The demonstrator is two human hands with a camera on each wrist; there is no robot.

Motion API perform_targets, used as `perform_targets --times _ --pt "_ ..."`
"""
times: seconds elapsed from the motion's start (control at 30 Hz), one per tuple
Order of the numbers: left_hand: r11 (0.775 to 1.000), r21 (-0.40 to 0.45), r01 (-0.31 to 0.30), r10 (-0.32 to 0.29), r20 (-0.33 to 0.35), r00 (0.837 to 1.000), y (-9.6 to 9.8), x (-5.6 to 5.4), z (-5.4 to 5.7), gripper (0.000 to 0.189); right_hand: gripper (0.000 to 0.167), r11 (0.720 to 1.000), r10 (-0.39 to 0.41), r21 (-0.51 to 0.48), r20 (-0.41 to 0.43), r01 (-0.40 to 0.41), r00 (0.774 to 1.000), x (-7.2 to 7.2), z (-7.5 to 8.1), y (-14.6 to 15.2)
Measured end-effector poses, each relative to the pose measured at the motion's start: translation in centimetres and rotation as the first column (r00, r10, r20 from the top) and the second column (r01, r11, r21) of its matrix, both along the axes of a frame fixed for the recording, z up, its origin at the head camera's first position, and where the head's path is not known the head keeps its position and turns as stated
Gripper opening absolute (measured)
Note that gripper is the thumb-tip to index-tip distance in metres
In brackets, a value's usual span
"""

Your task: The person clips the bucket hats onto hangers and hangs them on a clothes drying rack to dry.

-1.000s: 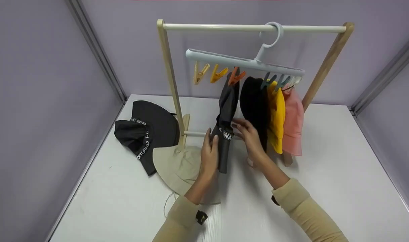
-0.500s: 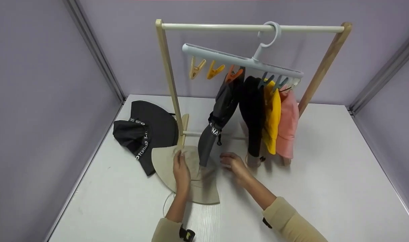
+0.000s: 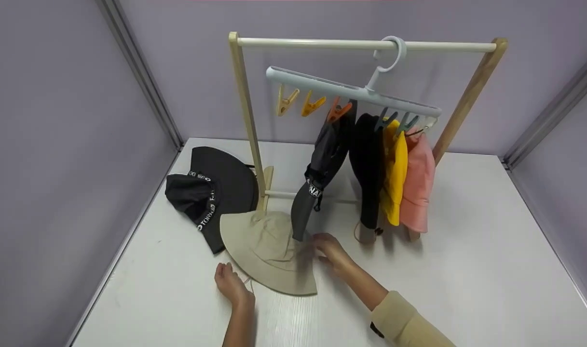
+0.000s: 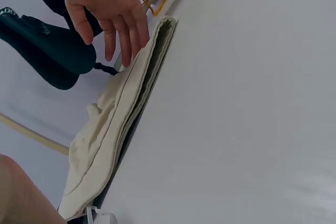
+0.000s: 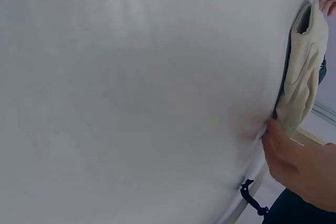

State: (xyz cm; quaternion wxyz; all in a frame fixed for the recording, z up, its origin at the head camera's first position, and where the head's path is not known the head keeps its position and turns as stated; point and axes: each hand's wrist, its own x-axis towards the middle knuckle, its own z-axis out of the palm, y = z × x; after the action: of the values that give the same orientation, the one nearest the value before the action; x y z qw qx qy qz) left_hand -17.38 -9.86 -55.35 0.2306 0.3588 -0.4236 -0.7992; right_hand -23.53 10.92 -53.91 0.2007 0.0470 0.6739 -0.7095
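A beige bucket hat [image 3: 266, 246] lies folded flat on the white table, its wide brim toward me. My right hand [image 3: 333, 250] has its fingertips right at the hat's right edge; in the left wrist view these fingers [image 4: 126, 38] are extended along it. Off the front left of the brim is my left hand [image 3: 231, 284], holding nothing, its fingers loosely bent. A thin cord [image 3: 249, 280] from the hat lies beside it. Just above the beige hat hangs a dark grey hat [image 3: 322, 156], held by an orange clip [image 3: 339, 112], its lower end overlapping the beige crown in the head view.
A grey-white clip hanger [image 3: 322, 86] hangs tilted from the rack's rail [image 3: 312, 43]. Black [image 3: 366, 168], yellow [image 3: 394, 178] and pink [image 3: 418, 185] hats hang on its right side. Two clips, cream [image 3: 287, 102] and yellow [image 3: 313, 104], carry nothing. Another dark hat [image 3: 230, 180] lies left.
Both hands have let go of the hanging dark grey hat and come down toward me to the beige hat, the left one farther left. The dark grey hat has swung to a slant.
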Motion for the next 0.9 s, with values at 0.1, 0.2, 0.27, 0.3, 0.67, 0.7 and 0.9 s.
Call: perform_targets --times 0.1,0.2,0.27,0.3,0.67,0.7,0.9 --pt "0.996 0.06 0.066 -0.066 -0.003 0.998 0.0 0.3 0.0 0.052 0.046 1.0 -0.015 -0.017 0.009 0.015 1.0 -0.3 -0.8 0.1" --pt "0.987 0.076 0.141 -0.141 -0.004 0.99 0.1 0.3 -0.1 0.053 0.053 0.996 -0.07 -0.041 0.096 0.074 0.993 -1.2 -2.9 0.1" --pt "0.982 0.065 0.177 -0.177 -0.01 0.984 0.3 0.3 -0.1 0.053 0.059 0.992 -0.107 -0.053 0.153 0.116 0.982 -2.2 -5.0 0.2" --pt "0.979 0.061 0.194 -0.194 -0.018 0.981 0.3 0.3 -0.1 0.053 0.062 0.989 -0.125 -0.054 0.172 0.136 0.977 -2.5 -5.8 0.2" --pt "0.917 0.064 0.394 -0.396 0.022 0.918 1.3 0.9 -0.6 0.05 0.009 0.951 -0.023 -0.282 0.342 0.126 0.939 -0.9 -3.5 0.1" --pt "0.908 0.059 0.415 -0.418 0.031 0.908 1.3 0.9 -0.8 0.049 0.01 0.945 -0.006 -0.304 0.361 0.124 0.932 -0.6 -2.9 -0.1" --pt "0.906 0.085 0.416 -0.418 0.01 0.908 1.8 1.3 -0.7 0.039 0.008 0.937 0.039 -0.332 0.422 0.114 0.906 0.9 -0.7 -0.9"
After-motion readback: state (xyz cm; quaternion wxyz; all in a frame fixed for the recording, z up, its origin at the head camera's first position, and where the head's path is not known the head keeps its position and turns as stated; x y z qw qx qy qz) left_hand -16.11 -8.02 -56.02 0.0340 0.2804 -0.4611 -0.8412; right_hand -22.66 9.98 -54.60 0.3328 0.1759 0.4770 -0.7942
